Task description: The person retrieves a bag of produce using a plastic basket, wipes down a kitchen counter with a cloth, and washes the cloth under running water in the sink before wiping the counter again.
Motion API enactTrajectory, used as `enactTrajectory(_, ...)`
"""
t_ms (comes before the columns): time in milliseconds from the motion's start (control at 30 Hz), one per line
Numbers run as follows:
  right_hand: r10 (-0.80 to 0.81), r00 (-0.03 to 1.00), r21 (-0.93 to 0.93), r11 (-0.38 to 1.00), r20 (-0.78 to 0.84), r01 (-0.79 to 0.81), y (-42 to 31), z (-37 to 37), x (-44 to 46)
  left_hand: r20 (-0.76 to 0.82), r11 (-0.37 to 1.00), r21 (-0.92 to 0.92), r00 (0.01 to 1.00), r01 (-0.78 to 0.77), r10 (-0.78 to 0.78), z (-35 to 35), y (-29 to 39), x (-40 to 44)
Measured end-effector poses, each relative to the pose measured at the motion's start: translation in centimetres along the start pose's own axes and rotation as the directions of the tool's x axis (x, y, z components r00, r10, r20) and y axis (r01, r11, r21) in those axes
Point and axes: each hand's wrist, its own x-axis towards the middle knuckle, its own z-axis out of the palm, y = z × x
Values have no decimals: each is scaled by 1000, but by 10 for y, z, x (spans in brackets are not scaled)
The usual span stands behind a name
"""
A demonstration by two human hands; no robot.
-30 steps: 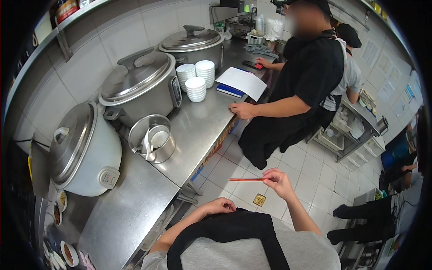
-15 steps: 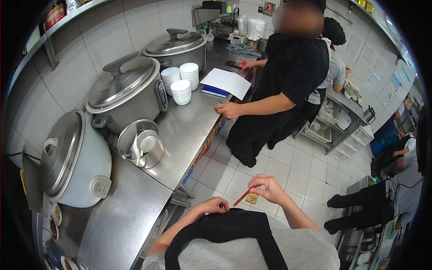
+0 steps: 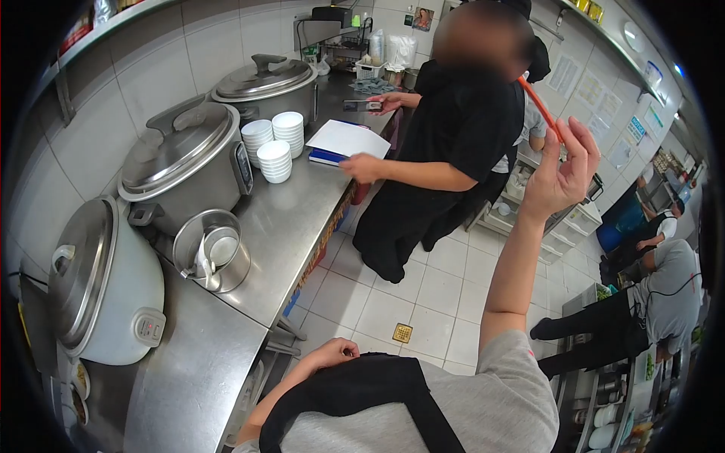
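Observation:
My right hand (image 3: pixel 560 170) is raised high at the right, closed around the lower end of a slim red pen (image 3: pixel 538 104). The pen slants up and left, its top in front of the blurred head of a co-worker. Close against the top of my black apron (image 3: pixel 332 381), my left hand (image 3: pixel 337 352) has its fingers curled in; what they hold, if anything, is hidden. The steel counter (image 3: pixel 253 302) runs along my left side.
Large rice cookers (image 3: pixel 181 162), stacked white bowls (image 3: pixel 273 161) and a steel pot (image 3: pixel 236 260) stand on the counter. A co-worker (image 3: pixel 445 136) beside it holds a phone (image 3: pixel 362 106) near white paper (image 3: pixel 347 139). Other people are at the right.
My right hand has risen from beside my left hand, carrying the pen up. My left hand has shifted slightly left. The co-worker has lifted the phone off the counter and moved the other hand toward the paper.

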Motion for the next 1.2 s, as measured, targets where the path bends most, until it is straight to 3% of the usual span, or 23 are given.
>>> enactTrajectory(67, -55, 996, -67, 996, 63, 59, -1, -8, -11, -31, 1000, 22, 1000, 3, -2, 0, -3, -1)
enactTrajectory(167, 83, 921, 34, 994, 382, -103, -16, -25, -41, -34, 1000, 24, 999, 8, -7, -2, -5, 0)
enactTrajectory(233, 160, 802, 44, 973, 575, -225, -28, -38, -66, -43, 1000, 14, 999, -10, 10, -2, -8, 1)
enactTrajectory(333, 255, 539, 51, 872, 803, -487, -44, -54, -110, -76, 1000, 21, 997, -21, 23, -5, -5, 1)
enactTrajectory(400, 289, 412, 44, 772, 864, -634, -48, -64, -136, -95, 999, 34, 995, -16, 20, -8, -2, 4)
enactTrajectory(433, 296, 407, 36, 770, 864, -637, -51, -69, -148, -84, 999, 18, 996, -38, 39, -9, -1, 4)
enactTrajectory(500, 433, 191, -17, 433, 881, -901, -54, -74, -168, -76, 998, 0, 995, -57, 57, -13, 6, 5)
enactTrajectory(533, 436, 185, -23, 429, 881, -903, -58, -76, -175, -121, 981, -168, 989, -100, 80, -14, 11, 5)
enactTrajectory(567, 421, 108, -38, 324, 900, -945, -62, -76, -181, -171, 933, -327, 980, -150, 97, -16, 19, 5)
enactTrajectory(600, 398, 33, -59, 217, 917, -975, -65, -76, -187, -169, 933, -328, 981, -148, 96, -19, 34, 3)
enactTrajectory(700, 318, 1, -75, 225, 948, -971, -77, -72, -205, -240, 835, -495, 962, -239, 133, -25, 76, -9)
enactTrajectory(867, 244, -99, -153, 214, 965, -965, -95, -68, -222, -171, 901, -385, 975, -200, 143, -29, 90, -13)
enactTrajectory(1033, 207, -65, -144, 394, 976, -908, -108, -67, -228, -241, 920, -321, 959, -227, 152, -24, 76, -11)
enactTrajectory(1100, 189, -146, -217, 438, 971, -872, -112, -76, -234, -394, 859, -439, 916, -262, 78, -22, 75, -11)
enactTrajectory(1133, 184, -147, -216, 438, 972, -873, -113, -81, -239, -398, 859, -440, 914, -263, 76, -22, 71, -10)
enactTrajectory(1200, 109, -250, -268, 545, 962, -794, -114, -89, -245, -474, 686, -646, 880, -333, -19, -22, 62, -7)
